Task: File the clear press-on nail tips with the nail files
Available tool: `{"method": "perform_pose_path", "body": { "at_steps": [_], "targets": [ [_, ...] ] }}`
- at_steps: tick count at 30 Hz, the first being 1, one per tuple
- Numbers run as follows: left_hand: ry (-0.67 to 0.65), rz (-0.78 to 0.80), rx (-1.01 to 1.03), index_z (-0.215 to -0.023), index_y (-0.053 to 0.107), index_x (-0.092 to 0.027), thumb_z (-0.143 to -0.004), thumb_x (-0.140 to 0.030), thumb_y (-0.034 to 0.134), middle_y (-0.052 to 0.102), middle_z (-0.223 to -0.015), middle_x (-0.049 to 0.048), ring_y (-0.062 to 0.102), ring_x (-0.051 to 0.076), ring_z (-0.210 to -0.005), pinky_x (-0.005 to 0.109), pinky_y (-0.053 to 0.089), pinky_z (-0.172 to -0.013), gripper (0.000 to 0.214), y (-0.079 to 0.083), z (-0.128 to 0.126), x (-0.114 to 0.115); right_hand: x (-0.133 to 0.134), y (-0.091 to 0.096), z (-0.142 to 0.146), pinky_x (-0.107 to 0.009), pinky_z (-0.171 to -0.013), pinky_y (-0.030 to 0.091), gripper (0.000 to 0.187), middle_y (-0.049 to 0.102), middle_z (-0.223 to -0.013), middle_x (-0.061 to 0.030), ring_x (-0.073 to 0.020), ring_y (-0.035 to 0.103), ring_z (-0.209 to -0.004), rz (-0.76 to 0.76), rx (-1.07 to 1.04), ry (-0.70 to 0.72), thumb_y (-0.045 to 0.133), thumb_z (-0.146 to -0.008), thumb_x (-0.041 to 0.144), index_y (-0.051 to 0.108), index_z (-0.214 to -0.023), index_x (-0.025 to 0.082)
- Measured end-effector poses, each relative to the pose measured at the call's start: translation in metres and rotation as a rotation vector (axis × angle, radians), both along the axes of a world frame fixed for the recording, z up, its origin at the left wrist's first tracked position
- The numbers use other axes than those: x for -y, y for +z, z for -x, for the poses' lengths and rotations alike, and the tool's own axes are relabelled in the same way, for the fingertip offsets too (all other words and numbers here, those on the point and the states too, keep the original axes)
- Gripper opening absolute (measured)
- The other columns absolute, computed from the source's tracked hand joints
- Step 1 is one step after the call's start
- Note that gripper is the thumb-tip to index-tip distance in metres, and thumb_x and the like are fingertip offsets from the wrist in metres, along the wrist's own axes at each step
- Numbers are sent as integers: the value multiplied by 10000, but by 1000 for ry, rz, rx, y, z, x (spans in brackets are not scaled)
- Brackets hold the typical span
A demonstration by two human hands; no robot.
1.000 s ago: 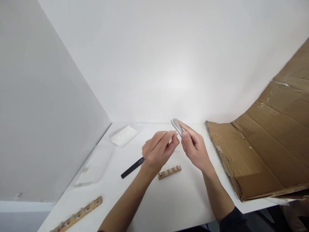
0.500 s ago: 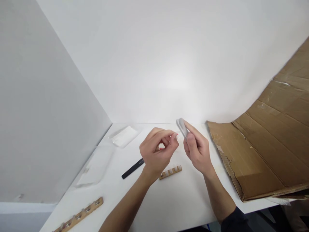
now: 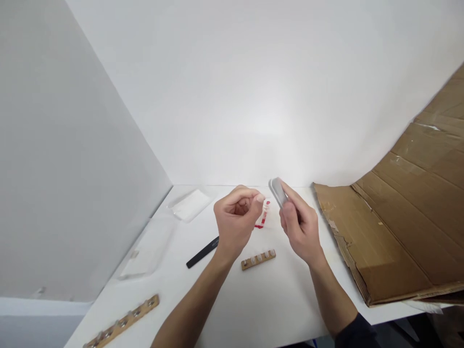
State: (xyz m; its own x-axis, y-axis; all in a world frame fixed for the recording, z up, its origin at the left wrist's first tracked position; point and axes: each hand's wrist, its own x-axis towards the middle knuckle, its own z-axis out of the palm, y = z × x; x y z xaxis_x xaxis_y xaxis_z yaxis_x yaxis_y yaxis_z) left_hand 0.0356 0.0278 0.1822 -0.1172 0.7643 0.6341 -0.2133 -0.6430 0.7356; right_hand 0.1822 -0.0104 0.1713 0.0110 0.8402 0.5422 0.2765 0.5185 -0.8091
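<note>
My left hand [image 3: 235,220] is raised over the table with thumb and forefinger pinched together. Whatever sits at its fingertips is too small to make out. Close by on the right, my right hand [image 3: 301,229] grips a slim grey-and-white buffing block [image 3: 278,192], tilted, its upper end sticking out past the fingers. The block and the left fingertips are a short gap apart. Beneath the hands lies a short wooden strip [image 3: 258,260] carrying a row of small pale, translucent pieces. A clear packet with red print [image 3: 264,220] shows behind the left hand.
A black flat stick [image 3: 201,253] lies partly behind my left forearm. Two clear plastic packs, one farther back [image 3: 190,204] and one nearer [image 3: 145,253], rest at the left. Another wooden strip [image 3: 125,321] with round metal studs is at front left. Folded cardboard [image 3: 391,241] covers the right side.
My left hand has turned a little, and the red-printed packet behind it shows more. The buffing block stays in my right hand. The whole view has shifted slightly.
</note>
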Motion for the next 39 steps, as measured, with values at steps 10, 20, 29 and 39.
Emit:
{"method": "perform_pose_path", "body": {
  "at_steps": [10, 20, 29, 39],
  "targets": [
    [-153, 212, 50, -695, 701, -189, -860, -273, 777, 389, -400, -105, 278, 39, -312, 200, 205, -325, 200, -1, 1, -5, -2, -1, 0, -291, -516, 353, 465, 453, -650, 36, -141, 324, -553, -11, 52, -51, 473, -1104, 387, 611, -1542, 314],
    [-153, 248, 76, -695, 705, -188, -838, -303, 799, 395, -395, -101, 276, 36, -312, 193, 194, -323, 206, -1, 1, -5, -7, -4, 2, -308, -548, 360, 477, 440, -673, 34, -156, 331, -573, 21, 32, -89, 472, -1109, 398, 590, -1565, 320],
    [-125, 249, 82, -692, 710, -187, -829, -291, 795, 392, -403, -101, 262, 38, -323, 202, 183, -325, 193, -2, -1, -5, -8, -4, 3, -305, -553, 362, 469, 507, -699, 29, -143, 337, -569, 25, 26, -101, 471, -1107, 384, 598, -1554, 316],
    [17, 245, 56, -704, 707, -184, -834, -285, 774, 397, -427, -101, 282, 43, -348, 213, 225, -351, 178, -11, -6, -16, -21, -11, 1, -264, -563, 383, 469, 449, -703, 58, -120, 406, -597, 80, -93, -87, 570, -1066, 482, 650, -1452, 228]
  ]
}}
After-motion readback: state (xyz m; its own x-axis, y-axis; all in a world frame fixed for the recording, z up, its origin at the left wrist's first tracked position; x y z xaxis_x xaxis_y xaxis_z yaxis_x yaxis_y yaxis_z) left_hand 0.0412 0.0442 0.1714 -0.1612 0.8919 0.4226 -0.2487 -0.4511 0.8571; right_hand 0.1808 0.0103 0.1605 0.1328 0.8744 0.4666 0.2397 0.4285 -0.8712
